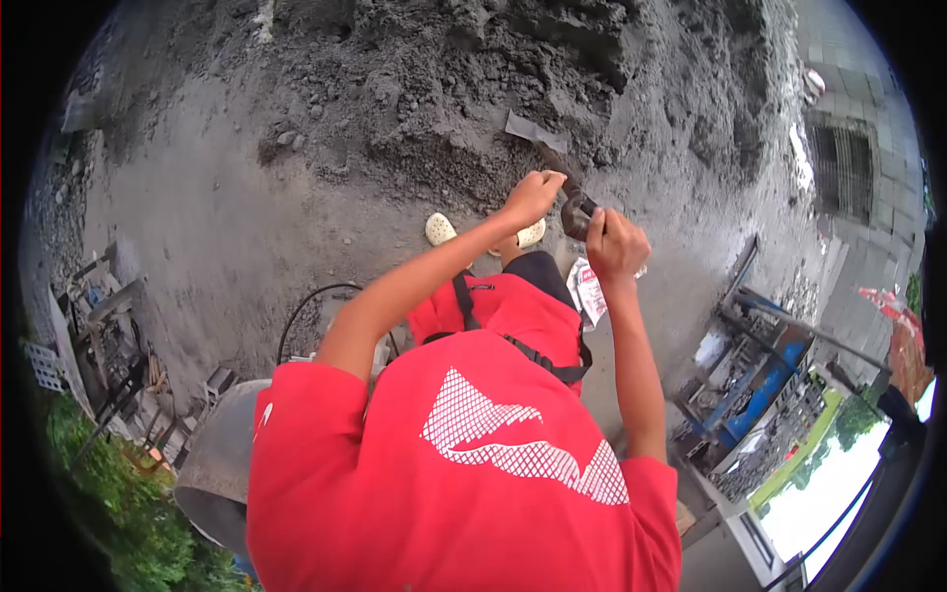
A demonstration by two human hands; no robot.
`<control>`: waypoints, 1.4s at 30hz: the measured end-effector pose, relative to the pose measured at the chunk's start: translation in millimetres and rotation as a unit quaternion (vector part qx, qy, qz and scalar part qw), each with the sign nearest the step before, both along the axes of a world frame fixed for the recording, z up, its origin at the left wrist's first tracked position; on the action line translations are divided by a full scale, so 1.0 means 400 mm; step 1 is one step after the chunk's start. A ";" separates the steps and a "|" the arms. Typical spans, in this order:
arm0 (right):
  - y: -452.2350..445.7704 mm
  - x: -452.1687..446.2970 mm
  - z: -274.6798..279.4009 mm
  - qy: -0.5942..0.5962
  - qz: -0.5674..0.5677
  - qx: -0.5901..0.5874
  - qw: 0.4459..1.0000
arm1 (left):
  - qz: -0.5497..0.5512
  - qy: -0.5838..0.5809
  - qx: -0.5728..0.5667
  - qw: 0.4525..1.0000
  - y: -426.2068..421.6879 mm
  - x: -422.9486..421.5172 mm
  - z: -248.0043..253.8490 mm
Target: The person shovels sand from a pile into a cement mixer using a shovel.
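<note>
A short-handled shovel (566,178) slants in front of my feet, its grey metal blade (536,131) against the dark heap of sand (444,109). Wrapped around the dark shaft is my left hand (534,200), closed. My right hand (619,245) is closed on the grip at the shovel's near end. Part of the grip shows between the two hands. Cream clogs (440,229) stand on the ground just below the heap.
A white bag with red print (589,291) lies near my right forearm. To the left are a black hose (314,294) and a grey metal container (215,469). A blue metal frame (764,395) and a block wall (858,89) stand at right.
</note>
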State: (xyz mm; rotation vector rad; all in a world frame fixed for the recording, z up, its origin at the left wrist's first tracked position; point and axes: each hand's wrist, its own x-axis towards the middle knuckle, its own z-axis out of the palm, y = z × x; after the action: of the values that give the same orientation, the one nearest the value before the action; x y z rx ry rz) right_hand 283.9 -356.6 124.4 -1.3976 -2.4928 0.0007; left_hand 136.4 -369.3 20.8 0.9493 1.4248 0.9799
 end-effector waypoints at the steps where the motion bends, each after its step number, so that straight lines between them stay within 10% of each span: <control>1: -0.020 -0.007 0.002 -0.006 0.000 -0.012 1.000 | 0.034 0.015 0.052 0.998 -0.047 0.031 0.013; 9: -0.127 -0.032 0.028 -0.001 0.209 -0.225 0.952 | 0.328 0.090 0.132 0.931 -0.169 0.075 0.112; 20: -0.090 -0.059 -0.024 -0.020 0.180 -0.296 0.938 | 0.369 0.173 0.139 0.902 -0.166 0.047 0.124; 28: -0.130 -0.279 -0.446 0.001 0.138 -0.326 0.935 | 0.426 0.295 0.033 0.855 -0.162 -0.149 -0.276; 37: -0.185 -0.216 -0.448 -0.017 0.120 -0.340 0.933 | 0.302 0.310 -0.041 0.900 -0.247 -0.078 -0.262; 42: -0.150 -0.185 -0.448 -0.031 0.147 -0.376 0.914 | 0.488 0.138 -0.142 0.850 -0.190 -0.032 -0.308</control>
State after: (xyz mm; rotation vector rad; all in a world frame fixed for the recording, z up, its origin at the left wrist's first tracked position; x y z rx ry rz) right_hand 209.9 -416.5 -54.6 -1.2206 -2.8640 1.0964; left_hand 123.7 -445.4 -102.5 0.0701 2.3057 1.3159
